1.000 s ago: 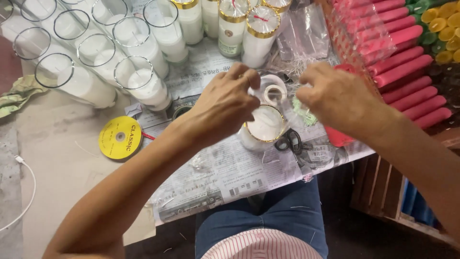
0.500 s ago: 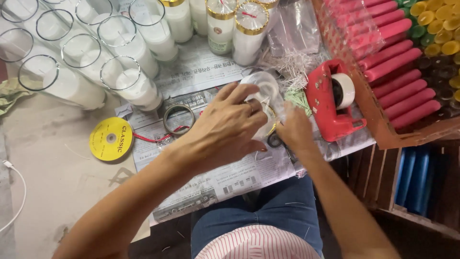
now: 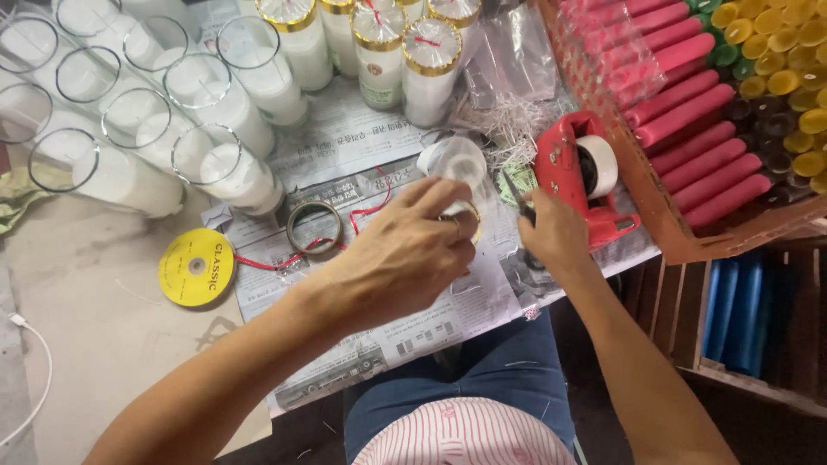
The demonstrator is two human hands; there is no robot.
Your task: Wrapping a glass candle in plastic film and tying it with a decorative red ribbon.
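My left hand (image 3: 405, 245) covers and grips a glass jar candle with a gold rim (image 3: 469, 211) on the newspaper. A clear film wrap (image 3: 457, 159) sticks up from the jar top. My right hand (image 3: 551, 232) is closed around black scissors (image 3: 517, 191), whose blades point up toward the wrap. A red ribbon (image 3: 366, 207) runs from a yellow ribbon spool (image 3: 196, 267) across the paper toward the jar.
Open glass jars of white wax (image 3: 215, 164) stand at the back left, wrapped gold-rimmed candles (image 3: 379, 52) at the back. A red tape dispenser (image 3: 581, 176) sits right of the hands. A wooden crate (image 3: 689, 250) of pink candles (image 3: 698, 112) is far right. A ring (image 3: 314, 226) lies on the newspaper (image 3: 413, 319).
My right hand came down from above the jar, took up the scissors beside it and lifted them. My left hand closed over the jar. The tape dispenser came into view.
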